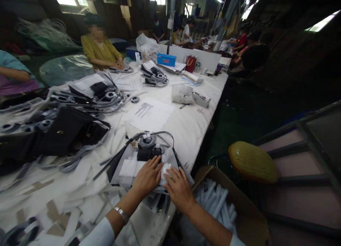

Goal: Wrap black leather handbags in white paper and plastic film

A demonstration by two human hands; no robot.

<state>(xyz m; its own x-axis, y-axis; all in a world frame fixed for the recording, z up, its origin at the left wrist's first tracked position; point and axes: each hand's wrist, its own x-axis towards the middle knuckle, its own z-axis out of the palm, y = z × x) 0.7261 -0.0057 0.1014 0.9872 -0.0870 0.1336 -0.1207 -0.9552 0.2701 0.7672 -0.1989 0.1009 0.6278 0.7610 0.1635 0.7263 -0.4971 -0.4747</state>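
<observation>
A black handbag (114,173) lies flat near the table's front edge, its face covered with white wrapping sheets (130,166). My left hand (149,175) rests on the sheets with its fingers stretched out, close to a small black pouch (147,153). Beside it, my right hand (177,183) lies flat over the bag's right part, fingers spread, by a small white packet (165,169). A wrapped coil of strap (147,140) sits at the bag's top, and a thin black strap (170,135) arches around it.
Black bags (71,132) and wrapped straps pile up on the left. A printed sheet (150,112) lies beyond my bag. At lower right, a cardboard box (250,217) holds white rolls, near a yellow cushioned stool (252,162). Across the table a co-worker (101,50) handles another bag.
</observation>
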